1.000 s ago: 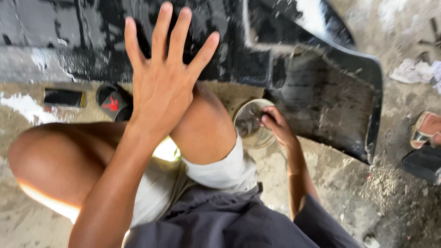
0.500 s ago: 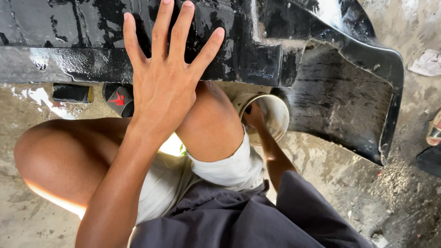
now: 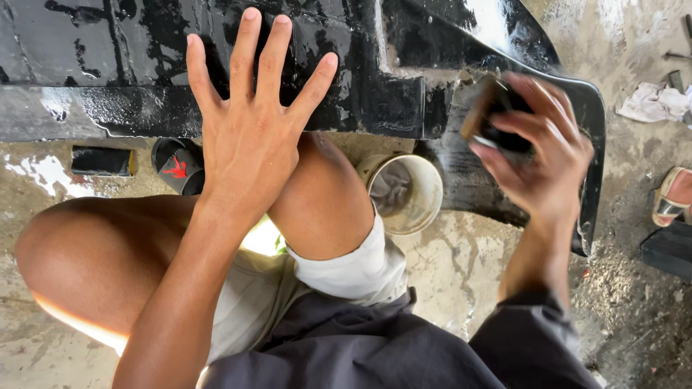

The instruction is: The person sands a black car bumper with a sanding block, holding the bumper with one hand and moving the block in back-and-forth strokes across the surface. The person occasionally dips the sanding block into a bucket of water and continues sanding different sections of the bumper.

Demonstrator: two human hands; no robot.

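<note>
Panel: a wet black car body panel (image 3: 108, 65) lies across the far side of the scene, its long axis running left to right; at the right end it bends and points down toward the near side, ending in a rounded corner.
Left hand: the left hand (image 3: 249, 137) is pressed flat on the panel's near edge, fingers spread wide and pointing far, gripping nothing.
Right hand: the right hand (image 3: 537, 151), blurred, is curled around a small dark sanding block (image 3: 497, 119) with a tan edge, held against the panel's bent right section.
Bucket: a pale bucket (image 3: 404, 193) of grey water stands on the ground just beside the bent knee (image 3: 317, 202), tucked under the panel's near edge, between the two arms.
Edges: the panel's near edge runs straight from the left side to the bend; its right rim curves close to a sandal (image 3: 674, 198) at the right border.
Open room: bare wet concrete floor (image 3: 447, 274) lies near the bucket; a black slipper (image 3: 176, 166) and a dark block (image 3: 101, 161) sit left under the panel edge; a white rag (image 3: 652, 102) lies far right.
</note>
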